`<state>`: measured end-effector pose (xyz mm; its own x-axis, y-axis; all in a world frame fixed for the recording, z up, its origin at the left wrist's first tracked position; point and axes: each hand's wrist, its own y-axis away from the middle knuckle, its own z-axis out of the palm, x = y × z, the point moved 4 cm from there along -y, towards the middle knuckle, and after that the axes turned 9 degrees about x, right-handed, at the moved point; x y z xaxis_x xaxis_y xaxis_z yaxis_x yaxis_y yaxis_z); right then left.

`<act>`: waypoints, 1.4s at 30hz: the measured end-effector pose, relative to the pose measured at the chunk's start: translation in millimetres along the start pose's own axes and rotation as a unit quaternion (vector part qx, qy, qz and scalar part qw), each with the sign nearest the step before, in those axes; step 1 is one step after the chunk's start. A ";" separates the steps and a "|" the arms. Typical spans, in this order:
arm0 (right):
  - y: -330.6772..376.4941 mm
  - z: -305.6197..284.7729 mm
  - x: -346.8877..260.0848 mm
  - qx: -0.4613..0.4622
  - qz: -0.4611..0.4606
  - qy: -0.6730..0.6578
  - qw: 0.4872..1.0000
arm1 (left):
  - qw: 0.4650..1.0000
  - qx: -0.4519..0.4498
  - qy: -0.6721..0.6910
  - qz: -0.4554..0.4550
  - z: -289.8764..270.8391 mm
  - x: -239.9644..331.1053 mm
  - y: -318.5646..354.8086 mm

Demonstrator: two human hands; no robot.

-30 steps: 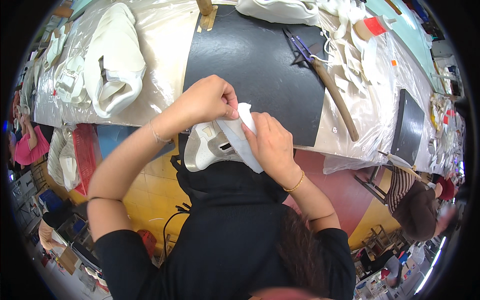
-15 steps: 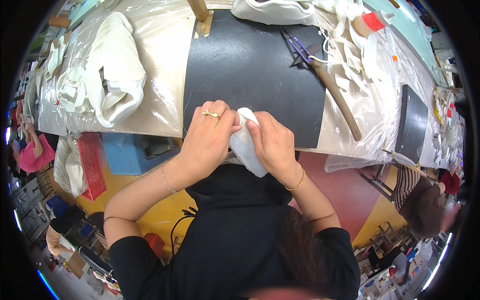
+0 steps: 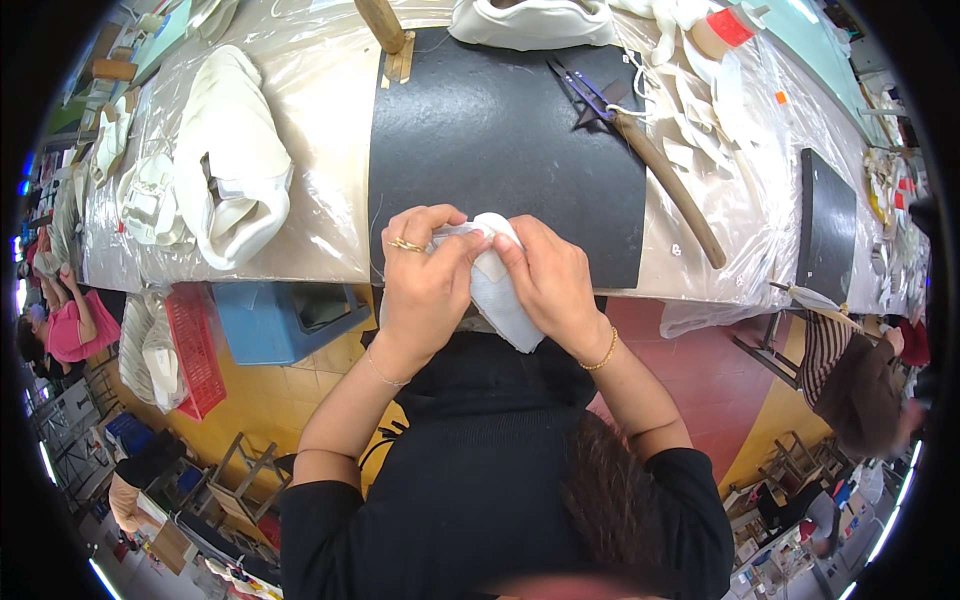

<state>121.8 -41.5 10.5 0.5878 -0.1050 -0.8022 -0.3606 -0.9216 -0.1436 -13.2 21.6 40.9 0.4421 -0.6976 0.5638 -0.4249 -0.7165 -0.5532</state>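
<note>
Between my two hands is a small white fabric piece (image 3: 505, 305) with a pale grey-blue face, held over the near edge of a black mat (image 3: 500, 150). My left hand (image 3: 430, 270) pinches its upper left part between thumb and bent fingers. My right hand (image 3: 548, 280) grips the other side, its thumb pressed on the white upper end. Part of the piece is hidden under the fingers. Beyond the hands, purple snips (image 3: 590, 92) lie on the mat, across the dark head of a hammer (image 3: 670, 185) with a wooden handle.
Stacked cream-white pieces (image 3: 235, 150) lie at left on the plastic-covered table (image 3: 330, 150). A bottle with a red band (image 3: 722, 30), white scraps (image 3: 690, 120) and a smaller black slab (image 3: 828, 225) are at right. Below the table's left edge stand a blue stool (image 3: 275, 320) and red crate (image 3: 200, 350).
My left hand has turned more upright, its forearm swinging inward, and its fingers have shifted along the piece's upper edge. More white fabric shows beside the left fingers. My right hand keeps its grip.
</note>
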 end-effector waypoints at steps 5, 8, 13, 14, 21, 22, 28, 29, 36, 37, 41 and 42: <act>0.5 -0.1 0.4 0.004 0.008 -0.008 1.000 | 0.993 -0.010 -0.055 0.100 1.3 9.6 2.9; 1.1 -0.1 0.0 0.010 0.018 -0.016 1.000 | 0.992 -0.006 -0.057 0.114 0.2 11.0 2.7; 1.0 -0.4 -0.6 0.021 0.014 0.005 1.000 | 0.996 -0.047 -0.003 0.070 3.7 16.7 8.9; 0.9 -0.7 -0.1 0.021 0.018 0.001 1.000 | 0.998 -0.044 0.029 0.026 4.6 16.7 10.7; 0.7 -2.0 2.7 0.008 0.031 -0.025 0.999 | 0.916 -0.121 0.294 -0.246 -3.1 -5.0 18.7; 0.9 -1.8 3.2 0.004 0.040 -0.035 0.999 | 0.903 -0.146 0.321 -0.246 -5.5 -8.3 17.6; 3.2 -1.4 2.5 -0.002 0.049 -0.043 0.998 | 0.812 -0.239 0.451 -0.284 -5.8 -26.2 14.1; 3.6 -1.5 2.4 -0.002 0.046 -0.039 0.998 | 0.802 -0.246 0.463 -0.286 -4.8 -27.9 14.1; 1.2 -2.8 6.6 0.013 0.045 -0.044 0.998 | 0.837 -0.235 0.463 -0.173 -3.5 -28.3 12.6; 0.6 -2.5 7.7 0.010 0.053 -0.047 0.997 | 0.860 -0.199 0.434 -0.183 -3.1 -29.3 13.3; -0.9 -2.2 9.1 0.002 0.059 -0.051 0.997 | 0.969 -0.114 0.204 -0.080 0.0 -19.4 16.1; -0.7 -2.8 9.3 0.001 0.058 -0.050 0.997 | 0.975 -0.116 0.169 -0.080 2.9 -17.0 17.9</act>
<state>129.5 -42.9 4.8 0.4672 -0.1739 -0.8669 -0.4243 -0.9043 -0.0473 -26.0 20.7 19.7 0.2486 -0.5099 0.8235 -0.5563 -0.7712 -0.3096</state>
